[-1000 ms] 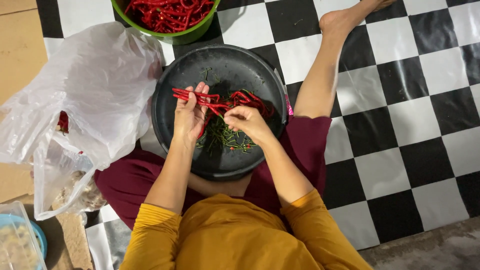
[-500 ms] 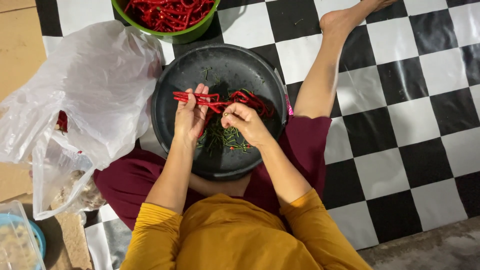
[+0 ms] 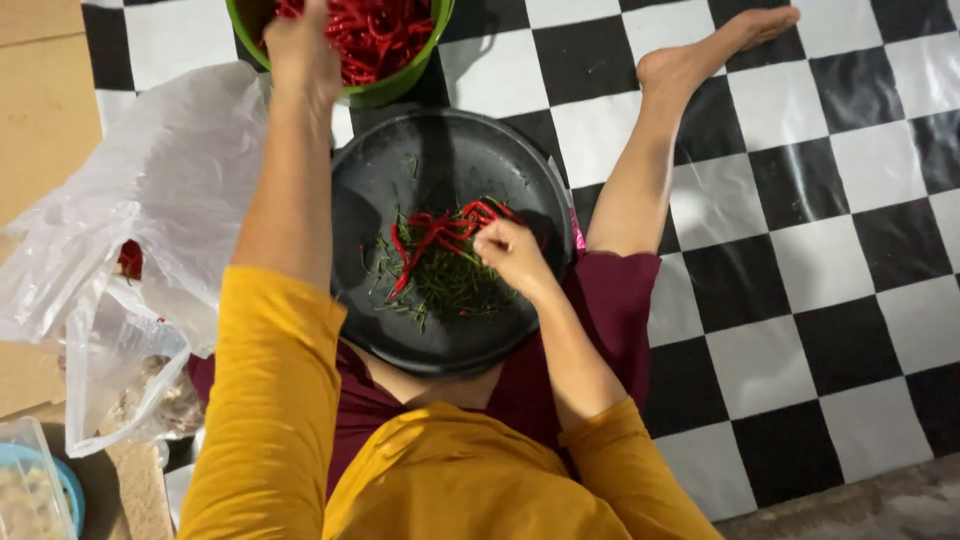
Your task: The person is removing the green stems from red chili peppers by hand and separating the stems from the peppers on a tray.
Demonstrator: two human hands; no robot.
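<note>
A round black tray (image 3: 450,150) rests on my lap. On it lie a small heap of red chillies (image 3: 432,236) and a scatter of green stems (image 3: 452,288). My right hand (image 3: 508,250) is on the tray, its fingers pinched on the end of a red chilli in the heap. Stretched forward, my left hand (image 3: 300,45) reaches over the rim of a green bowl (image 3: 395,95) full of red chillies (image 3: 385,30). Its fingertips are hidden among them and by the frame's top edge.
A crumpled clear plastic bag (image 3: 150,200) with a few red chillies inside lies left of the tray. A blue-rimmed container (image 3: 40,495) sits at the bottom left. My bare leg (image 3: 640,180) stretches right of the tray over the black-and-white checked floor (image 3: 800,250).
My left hand, which held a bunch of chillies over the tray, has moved up and away to the green bowl. My right hand stays on the heap in the tray.
</note>
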